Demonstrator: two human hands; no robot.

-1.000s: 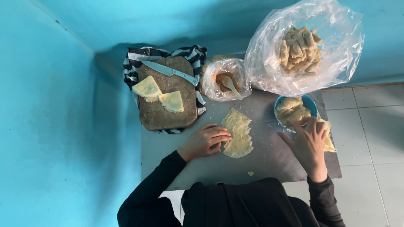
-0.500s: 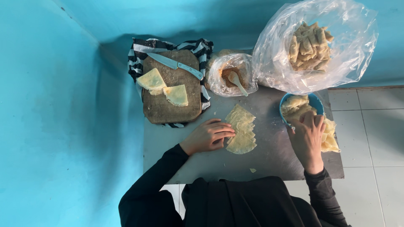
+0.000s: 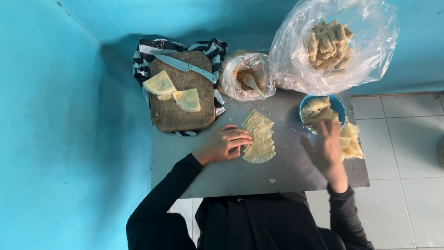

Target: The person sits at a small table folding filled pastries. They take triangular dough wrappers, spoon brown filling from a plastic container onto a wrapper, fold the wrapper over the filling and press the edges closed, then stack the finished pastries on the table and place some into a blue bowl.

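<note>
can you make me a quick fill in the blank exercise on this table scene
1. The knife lies on the wooden ____.
2. The left hand rests on a pale pastry sheet on the ____ table.
3. The spoon stands in the small ____ bag of brown filling.
4. The right hand is just below the ____ bowl.

Missing words: cutting board; grey; plastic; blue

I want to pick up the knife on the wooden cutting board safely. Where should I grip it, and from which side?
Grip the light blue handle of the steel-bladed knife, coming from the board's right edge. It lies flat and diagonal across the brown wooden cutting board, blade pointing up-left and handle toward the right, clear of the pastry pieces.
</note>
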